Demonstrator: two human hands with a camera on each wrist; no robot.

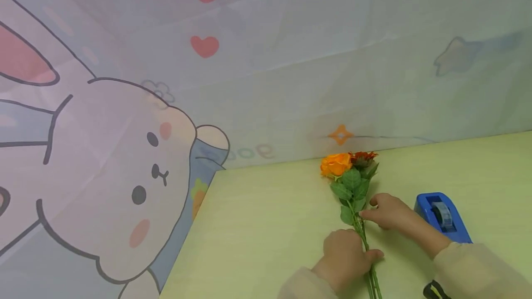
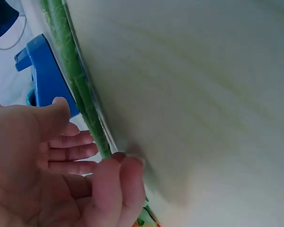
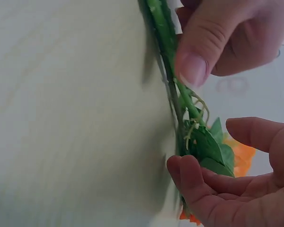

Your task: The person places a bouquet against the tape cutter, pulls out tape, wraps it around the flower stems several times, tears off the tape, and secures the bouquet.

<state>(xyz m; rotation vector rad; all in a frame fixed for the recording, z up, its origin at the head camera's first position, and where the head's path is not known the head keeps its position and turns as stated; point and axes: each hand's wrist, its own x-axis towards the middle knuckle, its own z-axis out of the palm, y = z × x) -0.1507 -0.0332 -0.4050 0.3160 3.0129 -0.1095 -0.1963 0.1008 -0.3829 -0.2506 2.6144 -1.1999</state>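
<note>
Two long-stemmed flowers lie together on the table, an orange rose (image 1: 335,164) and a dark red-orange bloom (image 1: 363,158), with green leaves (image 1: 351,180) below the heads. My left hand (image 1: 344,254) holds the green stems (image 2: 75,78) low down, fingers curled and thumb reaching across them. Higher up, near the leaves, my right hand (image 1: 389,211) is at the right side of the stems, its thumb and fingers spread apart. In the right wrist view its fingertips (image 3: 188,172) lie right at the lower leaves, with the thumb standing off.
A blue tape dispenser (image 1: 450,225) with a roll of clear tape stands right of the flowers, beside my right forearm. Near the bottom edge lies a black and yellow object (image 1: 434,290), partly hidden by the sleeve. A printed cloth (image 1: 291,86) hangs behind the pale yellow table (image 1: 257,225).
</note>
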